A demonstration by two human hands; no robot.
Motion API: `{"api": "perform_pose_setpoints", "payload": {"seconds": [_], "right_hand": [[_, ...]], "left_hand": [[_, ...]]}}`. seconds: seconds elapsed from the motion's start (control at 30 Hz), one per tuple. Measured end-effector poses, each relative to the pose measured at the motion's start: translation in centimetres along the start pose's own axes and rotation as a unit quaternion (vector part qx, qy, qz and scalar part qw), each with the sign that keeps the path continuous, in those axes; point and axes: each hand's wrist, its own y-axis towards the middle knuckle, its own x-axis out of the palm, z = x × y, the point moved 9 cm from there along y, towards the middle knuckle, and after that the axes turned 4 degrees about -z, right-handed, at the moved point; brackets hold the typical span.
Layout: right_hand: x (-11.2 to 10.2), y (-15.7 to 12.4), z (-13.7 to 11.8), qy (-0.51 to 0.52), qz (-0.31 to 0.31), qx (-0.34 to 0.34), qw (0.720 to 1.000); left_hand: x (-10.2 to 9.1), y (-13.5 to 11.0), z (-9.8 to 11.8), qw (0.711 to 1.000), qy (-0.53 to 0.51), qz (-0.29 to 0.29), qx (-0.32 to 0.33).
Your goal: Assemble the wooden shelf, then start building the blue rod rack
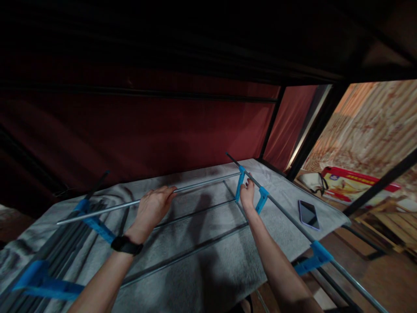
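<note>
My left hand [154, 211], with a black band on its wrist, is closed over a long grey metal tube [203, 182]. The tube's near-left end sticks out past a blue plastic bracket [100, 228], and its far end meets another blue bracket [240, 184]. At that far bracket my right hand [248, 193] is closed, its fingers partly hidden, seemingly gripping the bracket just under a long side tube [286, 214]. More blue brackets sit along this side tube, one of them a corner piece [314, 258]. Lower crossbars [195, 250] run between the two sides of the frame.
A grey blanket [224, 269] covers the surface below. Several loose tubes [61, 252] lie at left. A phone [309, 214] rests near the right edge. Beyond are a red box [355, 184] and wooden slats [391, 224]. Dark metal posts [317, 126] and a red curtain [163, 134] enclose the space.
</note>
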Motion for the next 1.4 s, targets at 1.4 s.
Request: {"api": "perform_pose_setpoints", "payload": {"seconds": [1.4], "right_hand": [[3.1,-7.9,-5.4,-0.036,-0.13,-0.102,0.986]], "left_hand": [[-0.4,0.8,0.5,0.998,0.025,-0.052,0.018]]}}
